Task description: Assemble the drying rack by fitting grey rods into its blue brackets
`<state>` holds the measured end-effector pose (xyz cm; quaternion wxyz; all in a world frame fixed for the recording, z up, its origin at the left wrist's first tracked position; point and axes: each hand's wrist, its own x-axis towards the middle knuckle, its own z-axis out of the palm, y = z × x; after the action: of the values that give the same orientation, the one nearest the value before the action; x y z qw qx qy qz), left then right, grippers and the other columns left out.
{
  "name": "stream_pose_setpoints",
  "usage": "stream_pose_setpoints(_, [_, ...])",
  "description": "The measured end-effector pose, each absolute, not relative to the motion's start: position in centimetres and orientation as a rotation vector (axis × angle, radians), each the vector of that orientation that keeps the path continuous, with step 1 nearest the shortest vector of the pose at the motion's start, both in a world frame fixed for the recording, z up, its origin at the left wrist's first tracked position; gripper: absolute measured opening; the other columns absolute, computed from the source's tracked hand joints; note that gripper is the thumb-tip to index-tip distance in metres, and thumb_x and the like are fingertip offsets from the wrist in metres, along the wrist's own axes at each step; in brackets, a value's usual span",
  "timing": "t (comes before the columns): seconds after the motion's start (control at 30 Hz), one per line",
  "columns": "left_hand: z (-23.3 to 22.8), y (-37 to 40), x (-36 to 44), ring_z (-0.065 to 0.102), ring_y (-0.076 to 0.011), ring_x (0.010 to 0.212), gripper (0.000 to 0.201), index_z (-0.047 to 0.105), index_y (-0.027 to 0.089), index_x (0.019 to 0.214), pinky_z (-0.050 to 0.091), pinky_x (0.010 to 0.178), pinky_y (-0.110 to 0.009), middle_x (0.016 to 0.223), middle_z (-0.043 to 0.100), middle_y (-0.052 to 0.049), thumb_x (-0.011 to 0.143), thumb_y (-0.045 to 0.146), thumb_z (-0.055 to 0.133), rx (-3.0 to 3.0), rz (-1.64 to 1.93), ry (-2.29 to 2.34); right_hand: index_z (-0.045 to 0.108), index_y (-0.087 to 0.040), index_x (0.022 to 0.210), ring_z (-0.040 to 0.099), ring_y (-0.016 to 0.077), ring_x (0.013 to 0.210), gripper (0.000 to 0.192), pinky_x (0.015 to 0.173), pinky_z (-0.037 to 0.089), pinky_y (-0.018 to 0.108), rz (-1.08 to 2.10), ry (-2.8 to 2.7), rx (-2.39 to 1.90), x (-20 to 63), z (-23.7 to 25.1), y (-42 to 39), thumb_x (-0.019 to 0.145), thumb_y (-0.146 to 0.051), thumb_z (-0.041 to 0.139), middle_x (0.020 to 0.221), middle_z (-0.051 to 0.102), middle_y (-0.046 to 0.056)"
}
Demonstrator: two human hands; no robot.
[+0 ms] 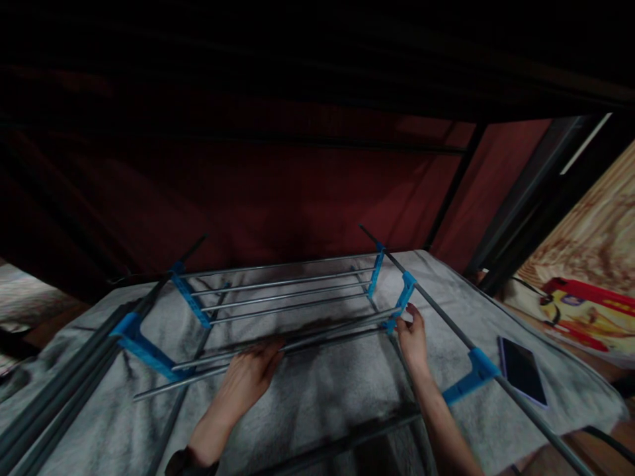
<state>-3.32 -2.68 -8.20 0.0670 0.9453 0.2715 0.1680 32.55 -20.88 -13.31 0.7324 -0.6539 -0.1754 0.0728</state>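
Left hand [248, 373]: closed over rods [213, 372].
Right hand [413, 336]: at right bracket [404, 295]; grip unclear.
Rods: above cloth [337, 400], one end jutting past left bracket [149, 354].
Risk: uneven push could skew rods, twisting a bracket loose.

A phone [524, 371] with a dark screen is lying at the right on a wrinkled grey cloth [342, 387]. Farther right, a red and yellow package [598, 314] is sitting near a wood-patterned surface [598, 228]. A dark red backdrop [272, 198] is filling the far side, and a black post [454, 190] is slanting across its right part.
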Motion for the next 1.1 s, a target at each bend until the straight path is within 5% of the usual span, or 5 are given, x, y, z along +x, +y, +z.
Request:
stream_pose_setpoints(0.23, [-9.9, -3.6, -3.5, 0.078, -0.0255, 0.093, 0.042, 0.07, 0.025, 0.129, 0.061, 0.08, -0.036, 0.109, 0.081, -0.008, 0.107, 0.036, 0.035, 2.89, 0.473, 0.862, 0.066, -0.024, 0.105, 0.067, 0.0205, 0.085, 0.047, 0.069, 0.058, 0.03, 0.36, -0.246, -1.285, 30.3, -13.1, -21.6, 0.068, -0.049, 0.082, 0.101, 0.071, 0.003])
stream_pose_setpoints(0.4, [-10.5, -3.8, -3.9, 0.078, -0.0256, 0.097, 0.042, 0.072, 0.025, 0.126, 0.062, 0.084, -0.036, 0.109, 0.081, -0.007, 0.106, 0.038, 0.037, 2.83, 0.487, 0.906, 0.068, -0.024, 0.102, 0.07, 0.0201, 0.09, 0.055, 0.078, 0.061, 0.029, 0.489, -0.143, -1.079, 30.2, -11.6, -20.9, 0.059, -0.045, 0.095, 0.095, 0.072, 0.001])
stream_pose_setpoints(1.1, [-12.2, -3.8, -4.7, 0.075, -0.0262, 0.106, 0.041, 0.072, 0.026, 0.126, 0.061, 0.094, -0.041, 0.119, 0.078, -0.008, 0.104, 0.037, 0.04, 2.744, 0.486, 0.897, 0.076, -0.025, 0.096, 0.067, 0.0134, 0.077, 0.052, 0.067, 0.059, 0.02, 0.49, -0.143, -1.03, 30.0, -11.8, -21.4, 0.054, -0.042, 0.102, 0.088, 0.07, -0.002])
